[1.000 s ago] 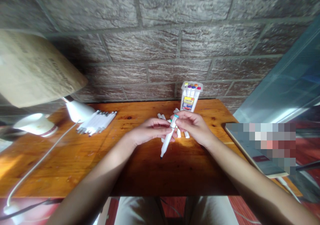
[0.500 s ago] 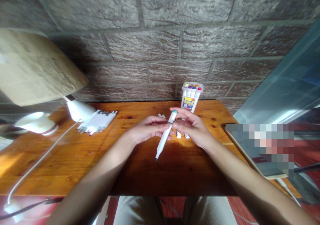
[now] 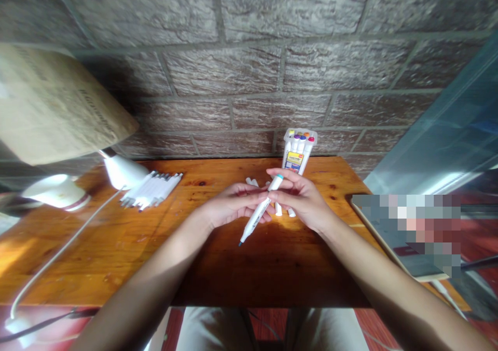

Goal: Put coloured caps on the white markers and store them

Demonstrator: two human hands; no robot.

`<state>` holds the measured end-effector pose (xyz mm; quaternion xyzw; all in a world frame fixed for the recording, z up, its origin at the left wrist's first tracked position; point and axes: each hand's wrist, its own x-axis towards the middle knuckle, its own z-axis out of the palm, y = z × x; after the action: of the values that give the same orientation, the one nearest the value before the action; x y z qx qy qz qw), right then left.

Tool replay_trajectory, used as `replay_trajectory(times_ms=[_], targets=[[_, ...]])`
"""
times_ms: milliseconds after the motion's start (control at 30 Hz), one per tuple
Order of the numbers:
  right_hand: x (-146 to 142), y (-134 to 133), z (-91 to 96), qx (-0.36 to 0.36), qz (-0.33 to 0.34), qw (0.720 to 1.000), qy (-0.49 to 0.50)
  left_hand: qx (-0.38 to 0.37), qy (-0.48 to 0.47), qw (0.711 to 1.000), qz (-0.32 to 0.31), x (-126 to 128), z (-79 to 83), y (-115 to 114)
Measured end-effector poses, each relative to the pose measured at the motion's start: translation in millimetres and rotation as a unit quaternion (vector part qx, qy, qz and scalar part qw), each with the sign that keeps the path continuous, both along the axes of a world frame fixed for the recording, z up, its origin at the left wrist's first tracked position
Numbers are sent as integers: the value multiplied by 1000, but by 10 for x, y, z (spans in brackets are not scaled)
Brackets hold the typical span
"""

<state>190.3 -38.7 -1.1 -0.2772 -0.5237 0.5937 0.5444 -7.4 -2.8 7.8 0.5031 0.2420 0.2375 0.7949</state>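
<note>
A white marker (image 3: 254, 220) with a light-blue upper end slants between my hands above the table. Its narrow lower end shows a dark teal tip, with no cap over it, pointing down to the left. Around its middle close the fingers of my left hand (image 3: 235, 204). My right hand (image 3: 298, 198) pinches the upper half, forefinger stretched over the blue end. Behind the hands lie several white markers, among them one (image 3: 278, 210) partly hidden by my right hand. Beyond it stands a clear marker case (image 3: 294, 148) with colour-topped markers.
A row of white markers (image 3: 151, 190) lies at the left, beside a lamp (image 3: 123, 170) with a paper-like shade. A white cup (image 3: 58, 191) and a cable (image 3: 64, 251) are further left. A flat framed object (image 3: 389, 242), partly pixelated, lies on the right. A brick wall (image 3: 249, 70) closes the back.
The marker has turned about its length, so that dark print now shows on its barrel. It has also tilted slightly flatter, its blue end shifting right. Both hands remain nearly in place.
</note>
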Motion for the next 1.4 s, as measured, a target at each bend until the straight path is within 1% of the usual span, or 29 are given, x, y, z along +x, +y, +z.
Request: replay_trajectory(times_ms=[133,267,400,500,600,700,900,967,1067,1133,1267,1400], targets=[[18,20,5,-6,-32,999,21,11,9,1000,-6,-7,27,-5],[-8,6,-1,-33,-51,998,32,15,11,1000,-12,8,32,-21],[-38,-24,-7,-54,-16,998,42,21,-13,1000,-13,45,-7,-35],[-29,-33,1,-50,3,998,35,33,-19,999,-1,56,-21,-41],[-5,-30,18,-37,3,999,22,38,-13,999,-16,55,-16,-53],[11,-22,38,-39,2,999,26,48,-5,998,-31,53,-4,-68],[20,-13,46,-37,-26,998,48,126,50,991,-20,49,8,-72],[14,-19,26,-46,-18,998,45,142,55,988,-25,55,10,-75],[2,-28,-16,-57,23,998,31,137,48,989,-33,80,23,-99],[1,-31,-36,-49,40,998,23,125,38,991,-38,101,38,-125],[21,-41,-18,-25,32,999,25,116,14,992,-47,126,62,-171],[41,-55,47,-33,41,998,46,119,5,992,-42,115,68,-178]])
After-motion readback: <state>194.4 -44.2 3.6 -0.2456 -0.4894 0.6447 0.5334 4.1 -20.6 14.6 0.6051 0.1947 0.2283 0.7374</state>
